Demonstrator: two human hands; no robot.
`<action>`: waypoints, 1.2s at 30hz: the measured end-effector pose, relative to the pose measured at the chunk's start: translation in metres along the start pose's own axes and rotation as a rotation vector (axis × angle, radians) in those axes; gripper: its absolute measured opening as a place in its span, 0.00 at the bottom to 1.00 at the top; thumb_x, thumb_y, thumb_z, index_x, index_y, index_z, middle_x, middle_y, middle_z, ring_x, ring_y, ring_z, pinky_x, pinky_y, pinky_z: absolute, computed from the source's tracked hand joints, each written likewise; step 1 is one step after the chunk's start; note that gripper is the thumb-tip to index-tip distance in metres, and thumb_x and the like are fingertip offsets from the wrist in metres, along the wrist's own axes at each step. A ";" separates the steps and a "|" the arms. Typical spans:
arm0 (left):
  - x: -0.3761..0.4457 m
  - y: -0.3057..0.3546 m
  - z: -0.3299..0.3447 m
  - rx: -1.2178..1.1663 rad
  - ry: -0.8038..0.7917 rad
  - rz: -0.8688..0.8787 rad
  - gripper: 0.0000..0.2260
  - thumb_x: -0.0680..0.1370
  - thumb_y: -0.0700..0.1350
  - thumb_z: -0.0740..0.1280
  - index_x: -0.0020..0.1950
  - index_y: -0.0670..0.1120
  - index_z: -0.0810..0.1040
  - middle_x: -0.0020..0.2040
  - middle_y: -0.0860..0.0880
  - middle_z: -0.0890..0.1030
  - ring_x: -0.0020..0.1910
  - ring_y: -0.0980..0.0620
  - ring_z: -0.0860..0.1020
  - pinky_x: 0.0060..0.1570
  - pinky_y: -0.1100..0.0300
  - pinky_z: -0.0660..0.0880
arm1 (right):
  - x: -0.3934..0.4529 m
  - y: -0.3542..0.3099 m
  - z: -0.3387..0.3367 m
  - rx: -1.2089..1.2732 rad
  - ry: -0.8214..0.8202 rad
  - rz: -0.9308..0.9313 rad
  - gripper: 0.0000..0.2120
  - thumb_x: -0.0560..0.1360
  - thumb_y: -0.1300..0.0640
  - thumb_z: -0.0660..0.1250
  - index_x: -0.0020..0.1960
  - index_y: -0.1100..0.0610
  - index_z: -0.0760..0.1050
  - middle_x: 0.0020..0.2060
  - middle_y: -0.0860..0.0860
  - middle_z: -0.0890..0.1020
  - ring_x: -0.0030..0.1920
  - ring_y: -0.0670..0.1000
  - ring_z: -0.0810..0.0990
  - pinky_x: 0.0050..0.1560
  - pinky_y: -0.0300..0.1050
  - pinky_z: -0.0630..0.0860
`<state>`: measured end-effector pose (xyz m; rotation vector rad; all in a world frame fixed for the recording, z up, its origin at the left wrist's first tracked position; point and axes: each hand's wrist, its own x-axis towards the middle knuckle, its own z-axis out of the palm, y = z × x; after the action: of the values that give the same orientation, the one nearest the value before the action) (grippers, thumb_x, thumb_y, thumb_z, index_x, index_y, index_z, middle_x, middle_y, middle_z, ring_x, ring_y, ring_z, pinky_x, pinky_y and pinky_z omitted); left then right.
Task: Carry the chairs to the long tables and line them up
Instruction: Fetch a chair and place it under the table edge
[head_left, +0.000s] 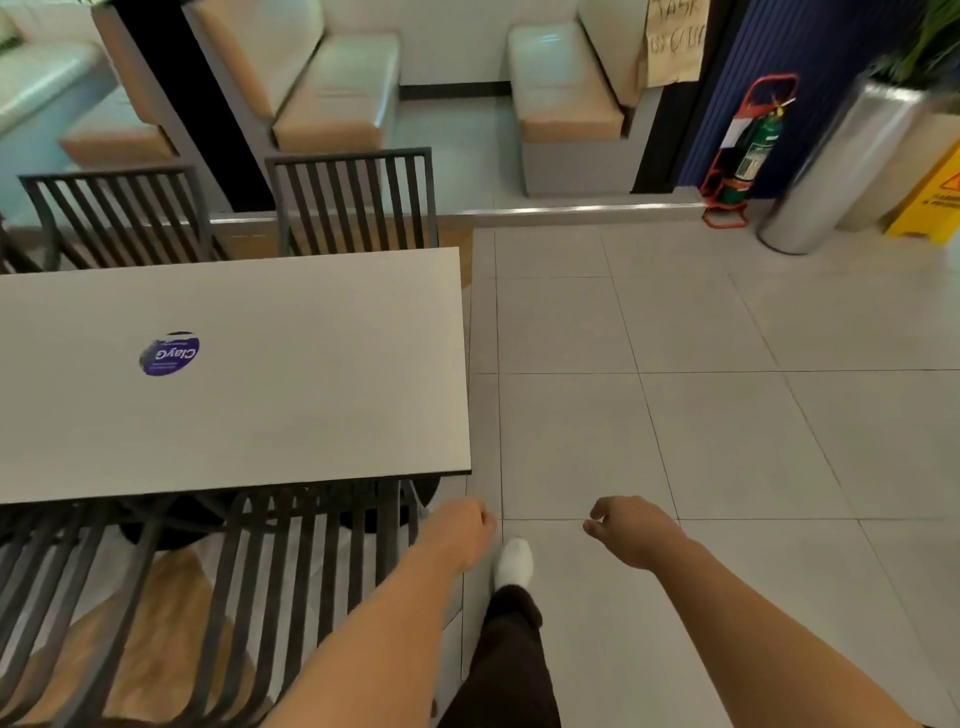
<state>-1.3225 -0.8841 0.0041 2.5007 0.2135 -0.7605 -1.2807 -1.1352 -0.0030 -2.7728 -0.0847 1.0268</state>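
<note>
A long grey table (311, 374) with a round purple sticker fills the left. Two dark slatted chairs stand along its far side, one (358, 202) near the table's right end and one (119, 218) further left. On the near side a dark slatted chair (311, 561) is tucked against the table edge, with another (57, 582) to its left. My left hand (460, 532) hangs just right of the near chair's back, fingers loosely curled, holding nothing. My right hand (631, 530) hovers over the floor tiles, also loosely curled and holding nothing.
Pale tiled floor (701, 415) stretches to the right. Beige booth seats (566, 104) stand beyond a low step. At the far right are a fire extinguisher (748, 150) in a red stand, a steel planter (841, 161) and a yellow wet-floor sign (930, 202). My white-socked foot (514, 564) is between my hands.
</note>
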 end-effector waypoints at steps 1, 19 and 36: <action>0.017 0.008 -0.007 0.006 0.009 0.006 0.14 0.86 0.51 0.58 0.54 0.45 0.80 0.45 0.48 0.82 0.43 0.51 0.81 0.46 0.56 0.78 | 0.014 0.001 -0.010 0.000 0.000 -0.005 0.21 0.83 0.42 0.60 0.69 0.52 0.75 0.64 0.52 0.81 0.62 0.54 0.79 0.61 0.49 0.76; 0.332 0.156 -0.210 0.082 0.058 0.071 0.16 0.84 0.49 0.58 0.48 0.41 0.80 0.41 0.44 0.81 0.44 0.43 0.82 0.43 0.55 0.76 | 0.280 -0.005 -0.307 0.072 0.086 -0.005 0.20 0.83 0.43 0.60 0.69 0.52 0.75 0.64 0.51 0.80 0.63 0.54 0.77 0.61 0.48 0.74; 0.559 0.267 -0.311 -0.006 0.148 -0.135 0.14 0.85 0.51 0.59 0.53 0.46 0.81 0.42 0.48 0.82 0.41 0.51 0.81 0.40 0.58 0.75 | 0.536 0.043 -0.528 -0.095 0.037 -0.121 0.20 0.82 0.42 0.60 0.69 0.51 0.75 0.63 0.52 0.81 0.62 0.55 0.78 0.61 0.50 0.76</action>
<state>-0.6329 -0.9508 0.0285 2.5582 0.4396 -0.6255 -0.5300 -1.1950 0.0387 -2.8290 -0.2999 0.9654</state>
